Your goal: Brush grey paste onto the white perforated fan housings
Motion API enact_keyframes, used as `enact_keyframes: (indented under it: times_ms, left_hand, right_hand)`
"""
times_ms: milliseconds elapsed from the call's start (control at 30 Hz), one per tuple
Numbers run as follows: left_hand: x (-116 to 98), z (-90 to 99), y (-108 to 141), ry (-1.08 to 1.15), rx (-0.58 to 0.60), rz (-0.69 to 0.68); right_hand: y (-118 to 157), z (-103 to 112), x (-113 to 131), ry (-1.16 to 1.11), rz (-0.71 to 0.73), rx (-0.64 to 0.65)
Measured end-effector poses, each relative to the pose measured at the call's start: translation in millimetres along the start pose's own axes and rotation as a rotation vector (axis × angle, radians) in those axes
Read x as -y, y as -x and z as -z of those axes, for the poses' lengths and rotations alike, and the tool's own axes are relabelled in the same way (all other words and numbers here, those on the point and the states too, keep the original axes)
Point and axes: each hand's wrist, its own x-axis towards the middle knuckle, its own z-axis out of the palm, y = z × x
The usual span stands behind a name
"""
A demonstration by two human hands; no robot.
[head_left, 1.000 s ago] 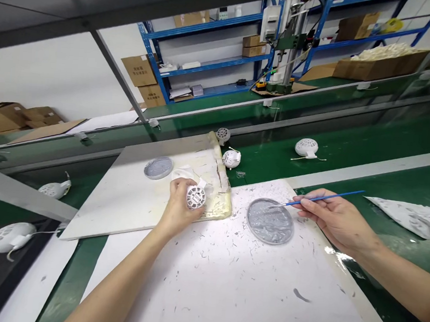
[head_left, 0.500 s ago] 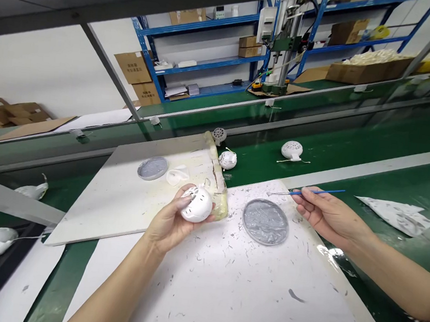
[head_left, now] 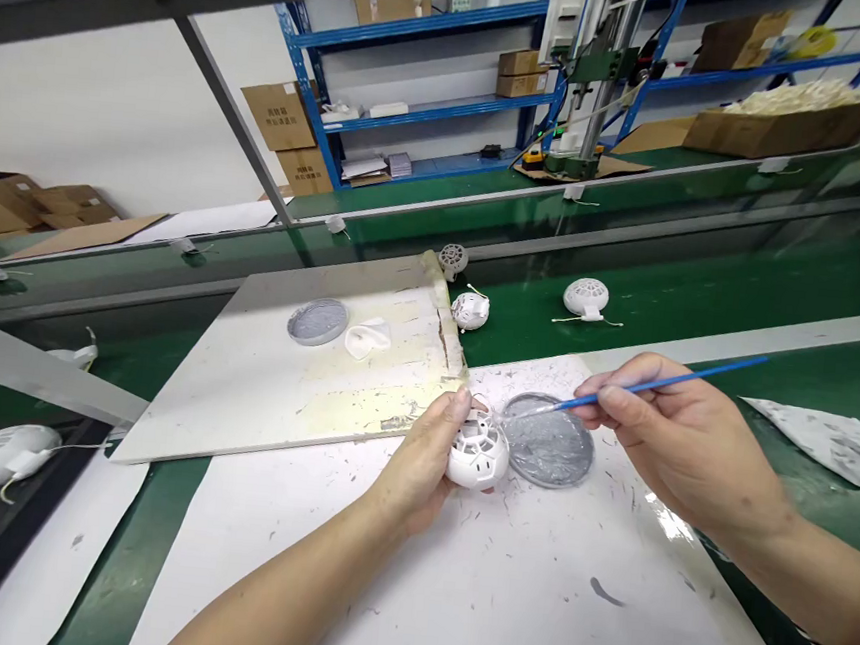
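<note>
My left hand (head_left: 422, 462) grips a white perforated plastic ball (head_left: 479, 454), its fingers partly covering the ball. The ball sits right next to a round dish of grey paste (head_left: 551, 444) on a spattered white sheet (head_left: 450, 605). My right hand (head_left: 682, 445) pinches a thin blue paintbrush (head_left: 665, 386), with its tip over the dish near the ball. Whether the tip touches the paste is hard to tell. A second, smaller grey dish (head_left: 317, 322) and a crumpled white piece (head_left: 366, 337) lie on a stained white board (head_left: 243, 397).
Several white perforated balls with thin wires lie on the green conveyor belt (head_left: 704, 286), including one (head_left: 585, 297) and another (head_left: 469, 311). A spattered paper (head_left: 833, 438) lies at right. Blue shelving (head_left: 420, 91) with cardboard boxes stands behind a metal rail.
My left hand has carried the ball right and down toward the large dish, turning its perforated side into view. The brush has moved from above the sheet to over the dish.
</note>
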Motion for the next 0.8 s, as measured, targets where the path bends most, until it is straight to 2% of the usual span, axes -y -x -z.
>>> enact_keyframes:
  times_ms: [133, 333, 667, 800]
  left_hand:
    - [2, 0.4, 2, -0.015, -0.008, -0.002]
    - [4, 0.3, 5, -0.032, 0.033, -0.04]
    - [2, 2.4, 9, 0.02, 0.104, -0.004]
    - [2, 3.8, 10, -0.023, 0.148, 0.013]
  right_hand:
    - [10, -8, -1, 0.156, 0.105, 0.063]
    - [13, -13, 0, 0.275, 0.202, 0.072]
    - [18, -7, -1, 0.403, 0.277, 0.085]
    - [18, -3, -1, 0.398, 0.292, 0.091]
